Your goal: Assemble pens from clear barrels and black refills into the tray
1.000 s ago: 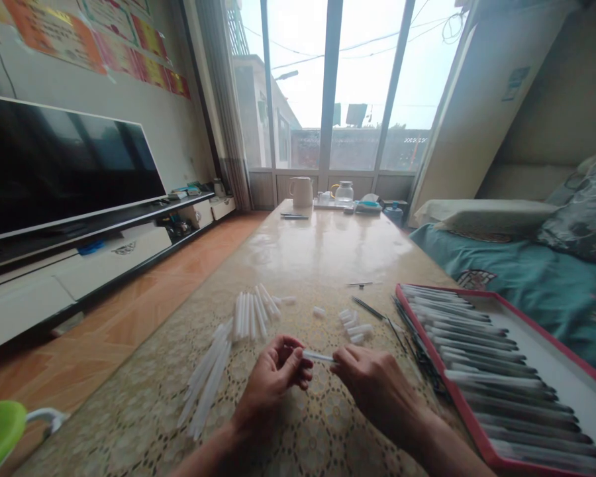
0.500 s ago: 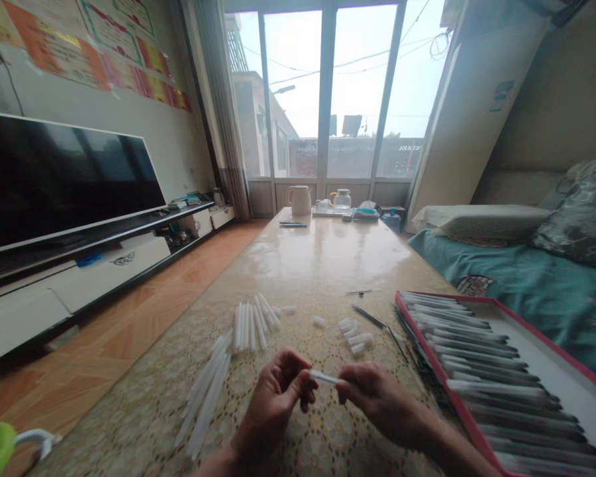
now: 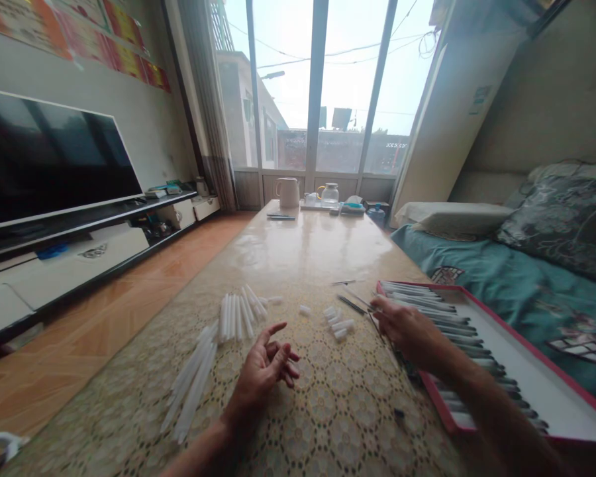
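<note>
My left hand [image 3: 267, 366] hovers palm up over the lace-covered table [image 3: 328, 417], fingers loosely spread and holding nothing. My right hand [image 3: 402, 326] reaches to the near left rim of a red-edged tray [image 3: 481, 291], its fingers drawn together; what they hold is hidden. The tray is lined with rows of grey-white pens [image 3: 422, 295]. Thin dark refills [image 3: 351, 303] lie just left of the right fingertips. Short white caps [image 3: 338, 320] sit between the hands. A row of white tubes [image 3: 237, 313] and a loose spread of longer white tubes [image 3: 191, 379] lie left of my left hand.
At the table's far end stand a white jug [image 3: 288, 192] and a glass teapot [image 3: 330, 193]. A television [image 3: 44, 159] on a low cabinet runs along the left wall. A teal-covered sofa [image 3: 506, 291] with cushions borders the tray on the right.
Both hands held a white tube between them; now they have parted. The right hand has moved right to the tray's rim, and the left hand has opened. The view has shifted right.
</note>
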Motion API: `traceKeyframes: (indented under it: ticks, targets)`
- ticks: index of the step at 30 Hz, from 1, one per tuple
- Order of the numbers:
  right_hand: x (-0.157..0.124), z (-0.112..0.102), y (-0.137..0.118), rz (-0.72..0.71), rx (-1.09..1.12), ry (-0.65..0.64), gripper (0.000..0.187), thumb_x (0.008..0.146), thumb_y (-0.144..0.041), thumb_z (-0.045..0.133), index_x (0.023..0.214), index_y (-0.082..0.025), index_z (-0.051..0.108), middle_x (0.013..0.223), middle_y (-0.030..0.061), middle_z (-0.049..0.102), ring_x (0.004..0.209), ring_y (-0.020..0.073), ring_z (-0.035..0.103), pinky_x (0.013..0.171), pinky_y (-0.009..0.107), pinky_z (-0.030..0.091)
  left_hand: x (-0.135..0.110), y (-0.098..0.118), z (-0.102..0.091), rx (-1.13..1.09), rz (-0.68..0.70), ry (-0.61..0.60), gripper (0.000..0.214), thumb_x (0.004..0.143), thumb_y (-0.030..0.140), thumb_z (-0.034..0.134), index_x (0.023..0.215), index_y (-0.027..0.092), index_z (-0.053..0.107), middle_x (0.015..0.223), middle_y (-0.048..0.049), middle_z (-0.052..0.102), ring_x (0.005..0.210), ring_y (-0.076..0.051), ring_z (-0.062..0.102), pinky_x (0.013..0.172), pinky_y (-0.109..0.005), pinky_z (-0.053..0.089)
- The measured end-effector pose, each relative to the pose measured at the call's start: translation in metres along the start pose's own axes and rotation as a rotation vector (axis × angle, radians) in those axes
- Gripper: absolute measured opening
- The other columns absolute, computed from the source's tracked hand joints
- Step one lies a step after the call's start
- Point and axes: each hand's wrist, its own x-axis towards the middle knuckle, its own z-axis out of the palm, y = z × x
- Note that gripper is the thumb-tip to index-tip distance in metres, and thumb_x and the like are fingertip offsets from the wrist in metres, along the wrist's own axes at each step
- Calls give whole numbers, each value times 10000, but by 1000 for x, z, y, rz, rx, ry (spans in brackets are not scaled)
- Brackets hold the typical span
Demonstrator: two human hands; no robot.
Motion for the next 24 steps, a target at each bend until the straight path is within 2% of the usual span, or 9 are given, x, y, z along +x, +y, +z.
traceKeyframes:
  ticks: [4,6,8,11,14,17,19,21,24]
  targets:
    - [-1,-23,60,175,-250,154,190,849,-232,444,903,-186,619,873,101,684,791,204,629,613,265,385,0,2,0,20,-23,-10,524,755,410,598,1153,138,392,673,14,598,503,-127,596,435,-230,464]
    - [-3,-25,89,248,-336,198,199,836,-234,453,898,-176,632,951,125,666,870,248,613,651,303,386,0,3,1,25,-35,-5,509,748,404,606,1135,137,411,667,13,599,500,-125,593,435,-228,462]
    - [-5,-21,113,285,-392,208,217,835,-224,439,889,-178,644,941,124,663,885,261,605,666,323,386,0,3,2,26,-42,-1,500,746,399,607,1127,136,417,660,14,601,495,-123,589,431,-225,462]
    - [-7,-11,137,290,-407,194,222,821,-213,448,889,-187,657,916,109,667,870,258,610,691,339,394,0,3,3,25,-39,5,490,748,396,602,1119,132,421,650,15,601,486,-120,585,421,-221,458]
    - [-7,-3,147,282,-382,199,215,800,-215,473,899,-197,664,931,97,673,879,260,613,736,363,402,1,3,3,25,-34,15,478,744,396,607,1102,128,436,641,13,601,478,-120,584,412,-217,455]
    - [-1,-1,140,266,-332,240,238,810,-225,457,936,-180,654,1001,117,660,930,281,598,758,389,404,1,3,3,23,-33,11,453,744,384,607,1083,129,452,635,9,602,472,-125,586,406,-224,461]
    - [7,3,121,223,-277,264,255,826,-223,433,968,-166,638,1035,128,647,945,269,590,763,374,410,1,2,4,22,-38,19,423,742,371,608,1057,127,469,630,6,600,466,-129,586,399,-229,462]
    - [17,11,90,144,-201,258,241,836,-214,425,958,-174,629,998,111,655,919,226,596,767,326,414,-1,3,5,25,-36,42,368,740,348,609,1008,125,492,638,0,599,470,-133,588,395,-233,463]
    - [33,34,31,18,-83,198,186,842,-225,442,851,-196,626,854,51,661,823,180,606,755,284,411,-3,3,4,23,16,135,252,741,289,601,919,133,515,678,-9,602,499,-131,595,426,-243,479]
